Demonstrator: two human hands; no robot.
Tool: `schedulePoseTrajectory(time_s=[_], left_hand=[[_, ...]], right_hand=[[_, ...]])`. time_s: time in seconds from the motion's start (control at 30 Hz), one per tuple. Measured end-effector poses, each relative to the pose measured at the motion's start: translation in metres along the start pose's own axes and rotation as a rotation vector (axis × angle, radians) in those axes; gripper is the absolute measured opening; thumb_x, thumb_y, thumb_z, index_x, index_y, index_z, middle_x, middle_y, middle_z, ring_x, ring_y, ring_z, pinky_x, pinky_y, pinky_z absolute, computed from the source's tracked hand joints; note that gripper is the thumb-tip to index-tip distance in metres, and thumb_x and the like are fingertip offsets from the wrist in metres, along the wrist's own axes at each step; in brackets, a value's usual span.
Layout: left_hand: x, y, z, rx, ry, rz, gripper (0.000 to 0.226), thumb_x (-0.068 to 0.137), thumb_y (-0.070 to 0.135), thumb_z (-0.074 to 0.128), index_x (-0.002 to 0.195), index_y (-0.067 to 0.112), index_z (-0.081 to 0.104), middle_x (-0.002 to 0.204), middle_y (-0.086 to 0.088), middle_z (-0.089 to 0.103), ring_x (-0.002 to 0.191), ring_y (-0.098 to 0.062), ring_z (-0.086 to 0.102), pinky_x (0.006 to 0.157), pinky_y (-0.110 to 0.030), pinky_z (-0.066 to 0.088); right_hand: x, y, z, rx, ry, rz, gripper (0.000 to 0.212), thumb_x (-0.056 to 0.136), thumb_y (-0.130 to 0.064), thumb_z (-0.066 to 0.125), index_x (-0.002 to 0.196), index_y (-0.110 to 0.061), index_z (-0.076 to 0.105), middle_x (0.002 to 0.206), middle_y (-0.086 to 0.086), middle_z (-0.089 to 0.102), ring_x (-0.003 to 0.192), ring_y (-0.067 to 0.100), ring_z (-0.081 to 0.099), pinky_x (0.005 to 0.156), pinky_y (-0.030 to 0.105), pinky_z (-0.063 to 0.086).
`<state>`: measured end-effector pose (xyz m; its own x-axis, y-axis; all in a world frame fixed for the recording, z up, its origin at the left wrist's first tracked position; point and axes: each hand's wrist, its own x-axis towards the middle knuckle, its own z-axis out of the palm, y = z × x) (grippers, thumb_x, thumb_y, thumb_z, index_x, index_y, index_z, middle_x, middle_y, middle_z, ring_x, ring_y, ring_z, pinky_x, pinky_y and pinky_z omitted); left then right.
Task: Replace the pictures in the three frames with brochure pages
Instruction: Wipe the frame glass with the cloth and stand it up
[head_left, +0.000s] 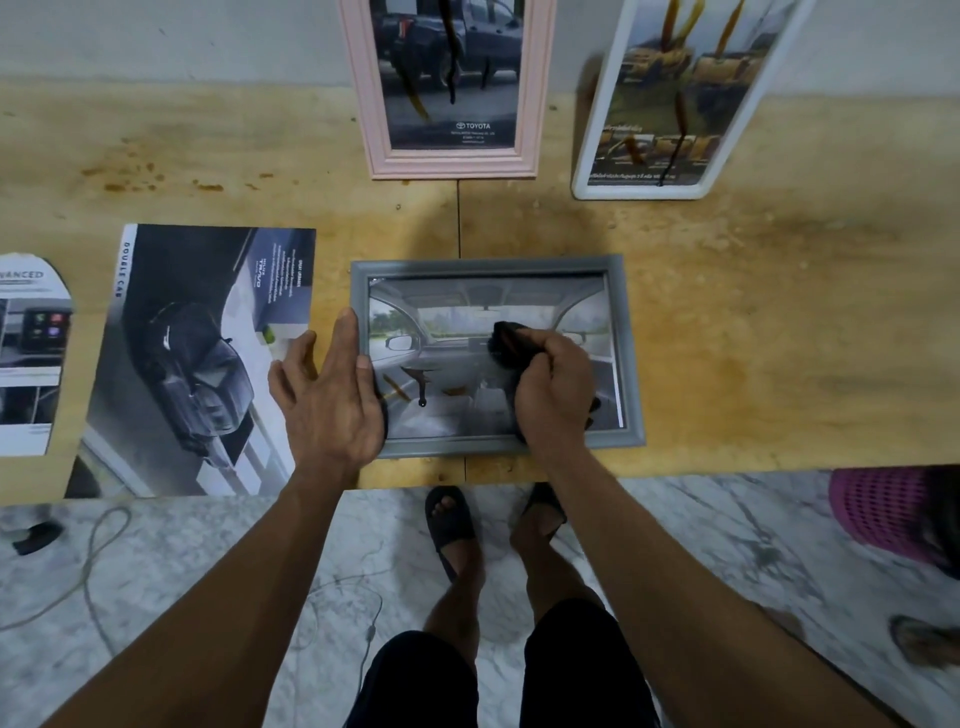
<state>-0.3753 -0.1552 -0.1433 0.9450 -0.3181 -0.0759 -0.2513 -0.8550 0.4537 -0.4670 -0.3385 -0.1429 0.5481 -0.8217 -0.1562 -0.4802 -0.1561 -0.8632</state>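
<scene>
A grey frame (626, 343) lies flat near the table's front edge, holding a car-interior page with brown smears on its glass. My left hand (330, 395) presses flat on the frame's left edge, fingers straight. My right hand (556, 384) grips a dark cloth (506, 340) on the glass at the right of centre. A pink frame (371, 104) with a dark pickup page leans against the wall behind. To its right leans a white frame (597, 161) with a yellowish page. Both show dark and brown streaks on the glass.
A brochure page with a dark car (197, 358) lies left of the grey frame, another page (28, 353) at the far left. The wooden table (779, 312) shows stains. Below are the marble floor, a cable (98, 551), my sandalled feet and a pink basket (883, 514).
</scene>
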Motion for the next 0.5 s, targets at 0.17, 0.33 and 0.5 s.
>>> schedulePoseTrajectory(time_s=[0.17,0.33,0.5], left_hand=[[0.001,-0.001,0.001,0.007,-0.009,0.001,0.047,0.107,0.032,0.031,0.154,0.031,0.029,0.141,-0.012,0.044,0.143,-0.03,0.023,0.116,-0.058,0.018],[0.001,-0.002,0.001,0.014,-0.026,-0.003,0.047,0.107,0.034,0.028,0.155,0.033,0.026,0.143,-0.01,0.044,0.144,-0.029,0.02,0.116,-0.058,0.017],[0.001,-0.004,0.0,0.007,-0.02,0.002,0.048,0.107,0.034,0.027,0.155,0.032,0.026,0.144,-0.009,0.044,0.145,-0.029,0.022,0.118,-0.058,0.015]], right_hand=[[-0.01,-0.017,0.027,0.08,0.011,0.106,0.039,0.083,-0.01,0.037,0.104,-0.011,0.069,0.106,0.003,0.063,0.105,0.021,0.056,0.096,0.037,0.049],[-0.017,-0.027,0.042,0.081,-0.029,0.126,0.036,0.087,-0.004,0.04,0.109,-0.012,0.068,0.112,0.006,0.063,0.109,0.02,0.055,0.098,0.037,0.049],[-0.022,-0.037,0.059,0.069,-0.1,0.067,0.046,0.079,-0.012,0.037,0.11,-0.015,0.071,0.108,0.001,0.068,0.108,0.022,0.058,0.097,0.04,0.049]])
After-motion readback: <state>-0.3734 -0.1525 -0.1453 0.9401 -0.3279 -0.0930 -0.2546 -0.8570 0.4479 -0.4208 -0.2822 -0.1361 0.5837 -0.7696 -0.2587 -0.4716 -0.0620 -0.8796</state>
